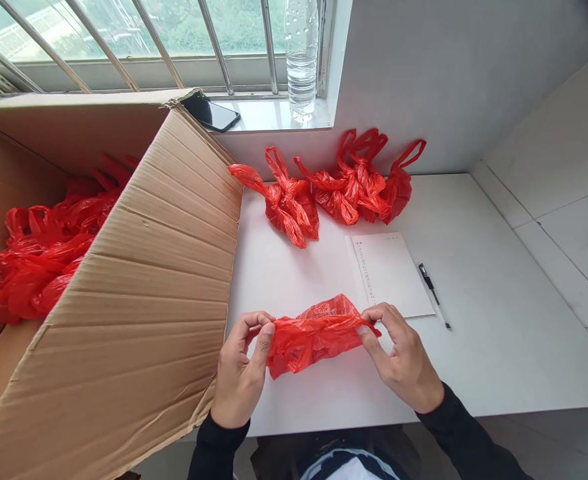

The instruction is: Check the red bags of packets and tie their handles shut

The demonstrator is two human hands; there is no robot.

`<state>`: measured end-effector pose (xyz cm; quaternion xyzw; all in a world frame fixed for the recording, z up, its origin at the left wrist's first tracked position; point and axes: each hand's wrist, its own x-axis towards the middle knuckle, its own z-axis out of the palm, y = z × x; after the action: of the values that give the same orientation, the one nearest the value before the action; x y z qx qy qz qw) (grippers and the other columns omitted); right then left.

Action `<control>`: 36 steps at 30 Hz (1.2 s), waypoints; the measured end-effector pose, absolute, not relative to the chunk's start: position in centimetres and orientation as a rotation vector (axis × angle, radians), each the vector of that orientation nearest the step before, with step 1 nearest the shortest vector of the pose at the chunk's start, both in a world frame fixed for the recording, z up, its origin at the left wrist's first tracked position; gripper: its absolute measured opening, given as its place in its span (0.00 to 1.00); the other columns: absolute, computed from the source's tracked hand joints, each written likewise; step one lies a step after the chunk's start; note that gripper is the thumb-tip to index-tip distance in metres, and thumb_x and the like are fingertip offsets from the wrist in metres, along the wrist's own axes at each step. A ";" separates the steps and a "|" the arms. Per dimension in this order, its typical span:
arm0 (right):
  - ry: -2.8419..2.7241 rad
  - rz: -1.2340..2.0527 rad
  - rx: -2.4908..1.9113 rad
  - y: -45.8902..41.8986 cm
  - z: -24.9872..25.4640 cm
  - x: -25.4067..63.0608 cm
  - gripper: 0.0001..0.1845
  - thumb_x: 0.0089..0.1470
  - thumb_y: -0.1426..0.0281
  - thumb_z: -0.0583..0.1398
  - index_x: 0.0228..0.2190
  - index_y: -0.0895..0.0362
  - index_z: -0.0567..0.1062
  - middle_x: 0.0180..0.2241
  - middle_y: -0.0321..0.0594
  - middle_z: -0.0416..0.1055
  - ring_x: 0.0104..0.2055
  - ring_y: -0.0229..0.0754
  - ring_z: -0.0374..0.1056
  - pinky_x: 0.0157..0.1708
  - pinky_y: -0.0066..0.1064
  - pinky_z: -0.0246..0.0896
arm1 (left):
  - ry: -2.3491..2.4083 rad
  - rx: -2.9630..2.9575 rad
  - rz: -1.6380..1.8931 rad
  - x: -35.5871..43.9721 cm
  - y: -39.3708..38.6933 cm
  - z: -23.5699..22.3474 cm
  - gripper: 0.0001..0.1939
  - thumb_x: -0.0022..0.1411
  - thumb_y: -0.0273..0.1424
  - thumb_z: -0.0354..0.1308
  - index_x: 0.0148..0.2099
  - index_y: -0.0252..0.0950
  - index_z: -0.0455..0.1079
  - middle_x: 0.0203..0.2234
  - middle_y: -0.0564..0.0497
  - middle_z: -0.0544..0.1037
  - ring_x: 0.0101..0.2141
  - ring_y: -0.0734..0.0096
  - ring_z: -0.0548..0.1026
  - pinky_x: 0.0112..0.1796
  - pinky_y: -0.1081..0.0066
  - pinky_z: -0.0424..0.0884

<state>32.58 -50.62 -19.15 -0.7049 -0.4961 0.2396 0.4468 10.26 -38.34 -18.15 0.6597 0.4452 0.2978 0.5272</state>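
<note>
A red plastic bag (319,337) is stretched sideways between my two hands, low over the white table. My left hand (244,370) pinches its left end between thumb and fingers. At the opposite end, my right hand (401,357) pinches a gathered corner in the same way. Whatever the bag may contain is hidden by the folds. Just beyond it lies an open notebook (394,273) with lines of small writing along its left side, and a black-and-white pen (435,297) rests to its right.
A large open cardboard box (164,280) stands at the left, with a heap of red bags (49,260) inside. Knotted red bags (294,207) line the wall on the table (499,320). On the sill are a phone (219,117) and a water bottle (302,73).
</note>
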 end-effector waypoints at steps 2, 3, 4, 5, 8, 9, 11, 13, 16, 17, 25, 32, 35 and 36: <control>-1.203 0.647 -1.719 -50.9 -19.1 32.8 0.04 0.66 0.68 0.54 0.38 0.52 0.69 0.37 0.37 0.68 0.41 0.44 0.63 0.41 0.38 0.61 | 1.010 1.629 0.728 10.5 -38.5 -17.9 0.09 0.72 0.36 0.52 0.51 0.42 0.66 0.51 0.47 0.72 0.52 0.64 0.72 0.52 0.64 0.68; -1.192 0.668 -1.705 -50.9 -19.0 32.7 0.04 0.66 0.67 0.54 0.38 0.52 0.69 0.37 0.37 0.68 0.41 0.44 0.64 0.41 0.38 0.61 | 0.972 1.710 0.710 10.8 -38.7 -17.7 0.13 0.71 0.35 0.54 0.56 0.43 0.65 0.55 0.47 0.70 0.56 0.63 0.69 0.56 0.63 0.65; -1.178 0.688 -1.694 -51.0 -19.0 32.6 0.03 0.65 0.67 0.55 0.38 0.52 0.69 0.37 0.37 0.68 0.41 0.44 0.64 0.41 0.37 0.61 | 0.934 1.802 0.681 11.1 -38.8 -17.5 0.18 0.69 0.34 0.57 0.60 0.45 0.64 0.56 0.47 0.69 0.57 0.62 0.68 0.57 0.62 0.64; -1.166 0.708 -1.686 -51.0 -18.9 32.5 0.02 0.64 0.67 0.56 0.39 0.51 0.69 0.37 0.36 0.69 0.40 0.43 0.65 0.40 0.36 0.62 | 0.894 1.891 0.645 11.5 -39.0 -17.3 0.21 0.67 0.33 0.59 0.61 0.46 0.64 0.55 0.47 0.69 0.56 0.63 0.68 0.56 0.63 0.64; -1.159 0.736 -1.682 -51.1 -18.7 32.3 0.04 0.63 0.66 0.58 0.41 0.50 0.70 0.36 0.34 0.69 0.36 0.41 0.64 0.38 0.34 0.62 | 0.850 1.982 0.638 12.1 -39.0 -16.9 0.10 0.66 0.30 0.60 0.50 0.44 0.72 0.44 0.50 0.74 0.45 0.67 0.73 0.45 0.69 0.69; -1.150 0.734 -1.690 -51.3 -18.6 32.4 0.03 0.64 0.66 0.57 0.40 0.49 0.70 0.35 0.33 0.68 0.35 0.40 0.64 0.37 0.33 0.62 | 0.887 1.940 0.679 12.1 -38.8 -17.0 0.06 0.68 0.29 0.59 0.45 0.43 0.74 0.40 0.51 0.74 0.42 0.68 0.73 0.42 0.70 0.68; -1.109 0.721 -1.718 -51.8 -18.6 32.9 0.03 0.65 0.65 0.56 0.37 0.50 0.70 0.32 0.32 0.67 0.34 0.40 0.63 0.35 0.32 0.61 | 1.003 1.787 0.764 11.8 -38.5 -17.1 0.04 0.69 0.31 0.57 0.41 0.41 0.73 0.35 0.53 0.74 0.37 0.70 0.72 0.39 0.70 0.68; -1.057 0.723 -1.741 -52.3 -18.5 33.3 0.04 0.64 0.65 0.55 0.35 0.50 0.68 0.32 0.32 0.66 0.34 0.40 0.64 0.35 0.33 0.60 | 1.086 1.640 0.813 11.3 -38.4 -17.3 0.04 0.69 0.34 0.57 0.42 0.41 0.73 0.35 0.53 0.75 0.35 0.71 0.72 0.37 0.71 0.67; -1.069 0.746 -1.715 -52.6 -18.2 33.4 0.03 0.61 0.65 0.56 0.36 0.50 0.67 0.35 0.33 0.67 0.38 0.42 0.65 0.40 0.34 0.61 | 1.073 1.565 0.814 11.2 -38.7 -17.1 0.07 0.69 0.36 0.57 0.46 0.42 0.73 0.40 0.51 0.76 0.39 0.69 0.73 0.40 0.70 0.69; -1.083 0.766 -1.698 -52.5 -18.0 33.3 0.06 0.59 0.64 0.57 0.39 0.50 0.68 0.37 0.34 0.68 0.40 0.42 0.65 0.41 0.35 0.61 | 1.060 1.571 0.805 11.3 -38.9 -16.9 0.08 0.69 0.36 0.57 0.48 0.42 0.72 0.42 0.51 0.76 0.41 0.68 0.74 0.42 0.70 0.69; -1.069 0.832 -1.660 -51.9 -17.0 32.4 0.09 0.66 0.60 0.57 0.35 0.50 0.72 0.31 0.33 0.68 0.33 0.39 0.64 0.34 0.31 0.61 | 1.142 1.481 0.875 12.1 -39.5 -14.9 0.07 0.65 0.37 0.62 0.39 0.39 0.71 0.33 0.53 0.75 0.34 0.71 0.73 0.35 0.74 0.69; -0.783 0.675 -1.608 -53.8 -16.3 34.0 0.07 0.66 0.61 0.57 0.40 0.51 0.70 0.35 0.36 0.67 0.33 0.39 0.66 0.30 0.26 0.66 | 1.133 1.255 1.030 11.3 -39.3 -13.9 0.11 0.64 0.39 0.62 0.46 0.41 0.71 0.39 0.51 0.76 0.40 0.67 0.75 0.39 0.74 0.73; -0.803 0.608 -1.562 -54.2 -15.8 33.6 0.05 0.65 0.63 0.59 0.39 0.50 0.70 0.34 0.35 0.66 0.32 0.38 0.65 0.30 0.25 0.66 | 1.077 1.418 0.968 11.1 -40.0 -12.8 0.10 0.64 0.36 0.62 0.48 0.45 0.73 0.42 0.50 0.76 0.44 0.63 0.75 0.44 0.70 0.74; -0.815 0.579 -1.551 -54.3 -15.7 33.5 0.04 0.65 0.64 0.59 0.39 0.50 0.71 0.34 0.35 0.65 0.32 0.38 0.65 0.30 0.25 0.66 | 1.043 1.480 0.957 11.0 -40.1 -12.3 0.08 0.64 0.35 0.62 0.46 0.46 0.75 0.43 0.50 0.75 0.47 0.61 0.74 0.45 0.68 0.74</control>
<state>33.50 -54.27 -15.71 -0.6702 -0.3520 0.2503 0.6035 10.96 -40.12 -12.31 0.6172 0.4350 0.3991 0.5202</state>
